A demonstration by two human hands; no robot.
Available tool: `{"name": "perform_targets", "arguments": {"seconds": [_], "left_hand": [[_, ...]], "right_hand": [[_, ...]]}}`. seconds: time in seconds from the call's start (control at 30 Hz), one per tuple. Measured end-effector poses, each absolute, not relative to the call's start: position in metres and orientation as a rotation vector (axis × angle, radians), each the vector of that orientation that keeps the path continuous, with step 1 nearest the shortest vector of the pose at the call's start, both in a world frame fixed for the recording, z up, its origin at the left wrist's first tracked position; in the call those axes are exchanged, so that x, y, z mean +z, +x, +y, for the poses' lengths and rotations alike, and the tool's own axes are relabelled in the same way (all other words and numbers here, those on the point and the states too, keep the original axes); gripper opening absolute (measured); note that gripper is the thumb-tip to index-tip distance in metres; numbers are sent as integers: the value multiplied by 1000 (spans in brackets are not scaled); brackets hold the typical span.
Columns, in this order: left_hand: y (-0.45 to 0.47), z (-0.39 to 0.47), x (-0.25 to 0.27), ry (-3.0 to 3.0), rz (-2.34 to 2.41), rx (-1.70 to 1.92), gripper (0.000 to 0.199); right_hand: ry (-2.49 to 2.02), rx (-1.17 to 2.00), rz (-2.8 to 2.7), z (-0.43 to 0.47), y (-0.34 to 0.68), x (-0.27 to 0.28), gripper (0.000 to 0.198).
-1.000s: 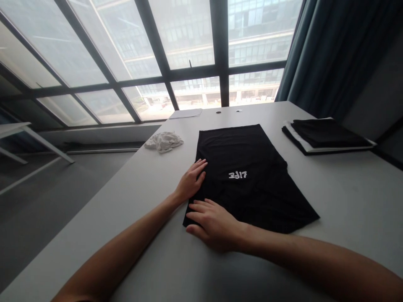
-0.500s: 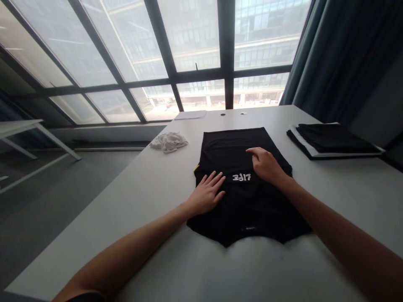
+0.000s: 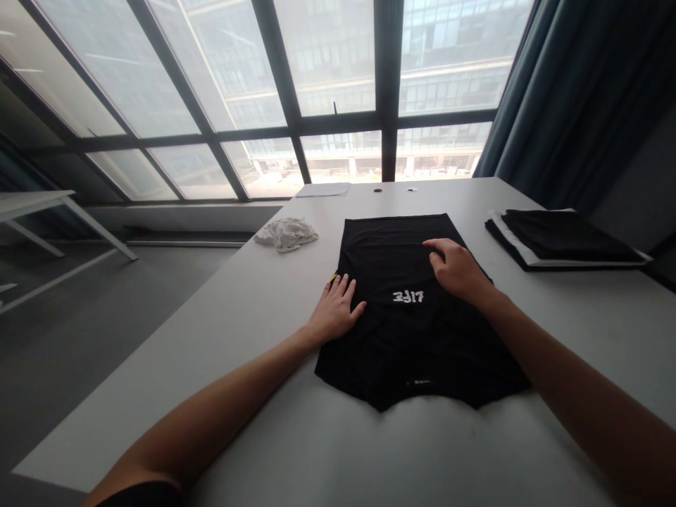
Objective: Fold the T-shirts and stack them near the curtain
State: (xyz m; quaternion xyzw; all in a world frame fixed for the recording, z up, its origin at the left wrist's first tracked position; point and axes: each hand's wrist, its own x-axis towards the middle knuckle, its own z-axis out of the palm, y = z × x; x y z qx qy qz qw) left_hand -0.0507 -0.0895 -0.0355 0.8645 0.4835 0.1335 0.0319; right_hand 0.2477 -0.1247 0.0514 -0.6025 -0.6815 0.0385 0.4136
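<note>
A black T-shirt (image 3: 412, 338) lies spread on the white table, its neckline toward me and its white "LIFE" lettering upside down from here. My left hand (image 3: 336, 308) rests flat on the shirt's left edge, fingers spread, beside a small yellow patch at that edge. Over the right part of the shirt is my right hand (image 3: 457, 271), palm down, with the index finger stretched out to the left and the thumb apart from it. Neither hand grips the cloth. The shirt's right side is partly hidden under my right forearm.
A crumpled white cloth (image 3: 286, 234) lies left of the shirt. To the right sits a stack of folded black and white garments (image 3: 570, 236). Paper sheets (image 3: 323, 189) lie at the far end of the white table (image 3: 253, 310), near the windows. A dark curtain (image 3: 533, 105) hangs at right.
My left hand has slid left, from the shirt's inner area to its left edge. My right hand has shifted slightly to the right and away from me.
</note>
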Motion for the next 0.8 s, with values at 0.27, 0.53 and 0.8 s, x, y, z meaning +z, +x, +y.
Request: {"name": "perform_targets", "arguments": {"seconds": [0.27,0.53,0.8], "left_hand": [[-39,-98,-14,2682,1286,637,55],[-35,-102,-25,2770,1209,220,62],[-35,-105,-17,2824,1191,138,70]], "right_hand": [[-1554,-5,-1760,-138,288,35,46],[-1674,24,-2211,-157,319,-34,56],[-1763,5,-2229,-157,317,-50,61]]}}
